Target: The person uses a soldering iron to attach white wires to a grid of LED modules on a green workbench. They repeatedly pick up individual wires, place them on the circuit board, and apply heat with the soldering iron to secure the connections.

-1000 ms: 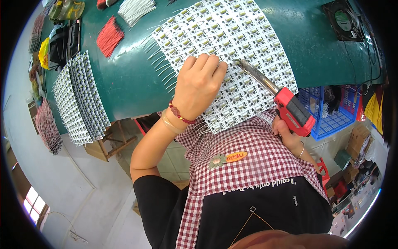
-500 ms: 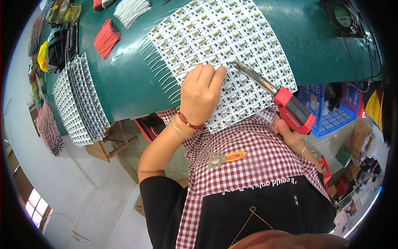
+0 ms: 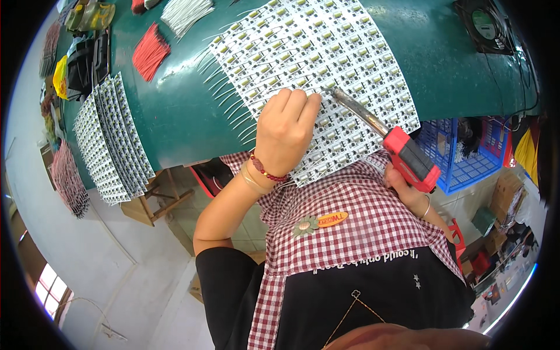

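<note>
A large white sheet of circuit boards (image 3: 364,70), set with rows of small parts, lies before me over the table's near edge. Thin white wires (image 3: 233,108) run along its left rows and stick out past its left side. My left hand (image 3: 286,125) rests over the sheet's middle, thumb and fingers pinched on a white wire mostly hidden by them. My right hand (image 3: 405,189) is wrapped around the red and black handle of a soldering iron (image 3: 411,157). Its dark metal tip touches or nearly touches the sheet just beside my left fingertips.
On the green table (image 3: 181,116), more circuit board sheets (image 3: 111,143) overlap at the left. Bundles of red wires (image 3: 150,52) and white wires (image 3: 185,16) lie farther back. A black fan (image 3: 483,26) stands at the far right, above a blue plastic crate (image 3: 466,166).
The soldering iron's handle has dipped slightly toward me, its tip staying near the same spot. My left hand has shifted a little to the right, still pinched.
</note>
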Action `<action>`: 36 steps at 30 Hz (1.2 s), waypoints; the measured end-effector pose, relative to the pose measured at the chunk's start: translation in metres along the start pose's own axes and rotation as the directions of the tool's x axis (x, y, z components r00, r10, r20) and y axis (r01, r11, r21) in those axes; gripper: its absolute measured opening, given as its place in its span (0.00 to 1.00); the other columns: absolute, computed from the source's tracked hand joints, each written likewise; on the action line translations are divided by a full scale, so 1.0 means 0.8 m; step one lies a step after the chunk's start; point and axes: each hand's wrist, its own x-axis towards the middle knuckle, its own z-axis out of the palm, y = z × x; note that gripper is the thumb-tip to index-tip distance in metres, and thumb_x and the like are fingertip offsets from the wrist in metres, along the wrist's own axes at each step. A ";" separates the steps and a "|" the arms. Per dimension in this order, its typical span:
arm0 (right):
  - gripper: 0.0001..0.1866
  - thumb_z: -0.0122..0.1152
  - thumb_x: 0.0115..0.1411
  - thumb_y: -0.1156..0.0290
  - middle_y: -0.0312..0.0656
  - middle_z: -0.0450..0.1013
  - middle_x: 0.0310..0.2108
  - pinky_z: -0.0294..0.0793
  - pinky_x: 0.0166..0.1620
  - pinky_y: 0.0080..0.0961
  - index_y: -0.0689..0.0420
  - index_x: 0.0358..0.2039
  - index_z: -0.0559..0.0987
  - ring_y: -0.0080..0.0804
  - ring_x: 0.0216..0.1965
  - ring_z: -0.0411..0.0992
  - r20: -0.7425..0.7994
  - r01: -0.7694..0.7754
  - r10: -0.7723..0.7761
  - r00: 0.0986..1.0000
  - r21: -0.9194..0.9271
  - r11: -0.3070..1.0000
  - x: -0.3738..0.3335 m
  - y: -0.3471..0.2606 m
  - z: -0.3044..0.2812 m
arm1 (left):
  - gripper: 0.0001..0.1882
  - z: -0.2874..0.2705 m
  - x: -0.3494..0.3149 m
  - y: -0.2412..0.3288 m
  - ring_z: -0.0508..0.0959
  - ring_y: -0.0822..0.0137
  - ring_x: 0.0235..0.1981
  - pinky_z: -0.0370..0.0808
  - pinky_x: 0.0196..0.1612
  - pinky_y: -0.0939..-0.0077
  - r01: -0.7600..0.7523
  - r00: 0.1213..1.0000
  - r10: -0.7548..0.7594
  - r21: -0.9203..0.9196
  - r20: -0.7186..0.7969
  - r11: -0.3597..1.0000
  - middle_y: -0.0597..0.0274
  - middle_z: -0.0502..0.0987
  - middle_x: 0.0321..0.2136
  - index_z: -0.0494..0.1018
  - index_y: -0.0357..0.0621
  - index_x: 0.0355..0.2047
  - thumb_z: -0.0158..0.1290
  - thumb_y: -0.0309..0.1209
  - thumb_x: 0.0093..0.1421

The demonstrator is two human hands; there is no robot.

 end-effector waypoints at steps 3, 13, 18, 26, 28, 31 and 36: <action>0.13 0.64 0.58 0.75 0.43 0.77 0.36 0.75 0.38 0.30 0.63 0.44 0.79 0.31 0.36 0.76 -0.012 -0.033 0.034 0.999 0.059 0.998 -0.012 0.014 -0.002 | 0.14 0.002 0.001 -0.001 0.69 0.63 0.25 0.69 0.27 0.69 -0.009 1.000 0.009 -0.002 0.000 1.000 0.61 0.65 0.22 0.77 0.38 0.34 0.59 0.16 0.44; 0.18 0.52 0.69 0.57 0.36 0.67 0.23 0.65 0.33 0.21 0.59 0.29 0.70 0.21 0.27 0.65 0.049 -0.046 0.042 0.998 0.080 0.996 -0.001 -0.013 0.005 | 0.11 -0.009 0.005 0.007 0.70 0.64 0.27 0.66 0.30 0.70 -0.043 0.996 0.031 0.155 0.080 0.987 0.63 0.66 0.23 0.78 0.41 0.35 0.55 0.22 0.49; 0.11 0.64 0.57 0.72 0.43 0.74 0.32 0.72 0.35 0.28 0.62 0.39 0.78 0.33 0.31 0.73 -0.001 -0.074 0.074 0.997 0.051 0.996 -0.001 -0.002 0.004 | 0.12 -0.008 0.003 0.006 0.70 0.64 0.28 0.67 0.31 0.70 -0.035 0.998 0.027 0.127 0.062 0.991 0.63 0.66 0.23 0.78 0.41 0.35 0.55 0.21 0.48; 0.14 0.67 0.52 0.74 0.46 0.74 0.33 0.72 0.32 0.31 0.62 0.39 0.80 0.40 0.29 0.73 -0.037 -0.011 0.010 0.999 -0.009 1.000 0.007 0.002 0.007 | 0.13 -0.005 0.002 0.004 0.70 0.64 0.27 0.68 0.31 0.70 -0.023 0.998 0.016 0.104 0.063 0.994 0.62 0.65 0.23 0.77 0.40 0.35 0.55 0.21 0.46; 0.14 0.67 0.52 0.74 0.46 0.74 0.33 0.72 0.32 0.31 0.62 0.39 0.80 0.39 0.29 0.73 -0.042 -0.006 0.006 0.999 -0.006 1.000 0.006 0.004 0.007 | 0.13 -0.006 0.002 0.004 0.70 0.64 0.27 0.68 0.31 0.70 -0.021 0.998 0.014 0.103 0.067 0.994 0.62 0.66 0.23 0.77 0.40 0.35 0.55 0.21 0.46; 0.14 0.67 0.51 0.74 0.46 0.74 0.33 0.72 0.33 0.31 0.62 0.40 0.80 0.39 0.30 0.73 -0.038 -0.021 0.020 0.999 -0.013 1.000 0.006 0.004 0.007 | 0.12 -0.005 0.003 0.004 0.70 0.64 0.27 0.68 0.31 0.70 -0.020 0.998 0.014 0.097 0.064 0.995 0.62 0.66 0.23 0.77 0.40 0.35 0.55 0.20 0.47; 0.11 0.55 0.66 0.66 0.37 0.68 0.24 0.67 0.32 0.24 0.60 0.31 0.73 0.25 0.26 0.67 0.007 0.048 -0.048 0.999 0.025 0.999 0.006 0.004 0.005 | 0.12 -0.006 0.004 0.004 0.70 0.64 0.27 0.68 0.31 0.70 -0.022 0.998 0.016 0.095 0.061 0.995 0.62 0.66 0.23 0.77 0.40 0.34 0.55 0.20 0.47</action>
